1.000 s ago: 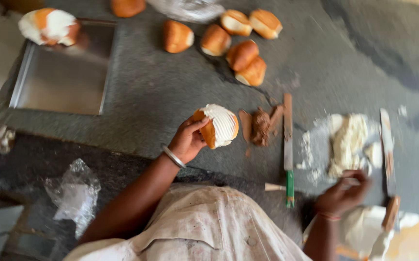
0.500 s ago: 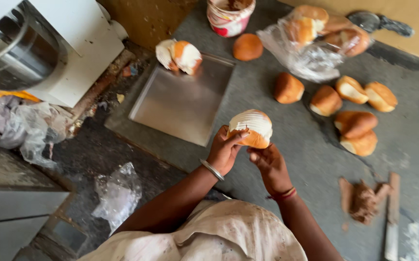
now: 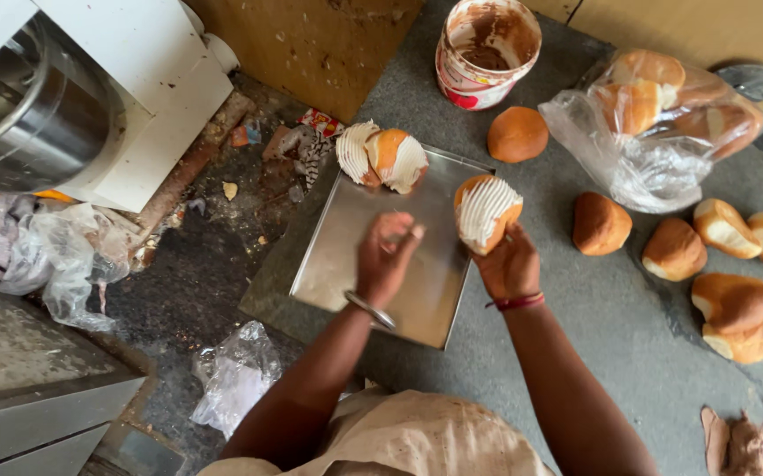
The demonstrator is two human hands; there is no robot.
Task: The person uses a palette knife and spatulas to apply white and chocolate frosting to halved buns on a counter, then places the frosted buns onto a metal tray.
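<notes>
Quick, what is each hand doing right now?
Left hand: loosely curled over the metal tray, holding nothing that shows.
Right hand: closed on a cream-filled bun.

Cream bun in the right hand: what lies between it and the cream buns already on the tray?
Only bare metal of the tray, in the head view: the held cream bun in the right hand sits apart from the tray's buns.

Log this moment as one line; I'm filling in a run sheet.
right hand: holds cream-filled bun over steel tray | left hand: empty, above tray | on tray: one filled bun
</notes>
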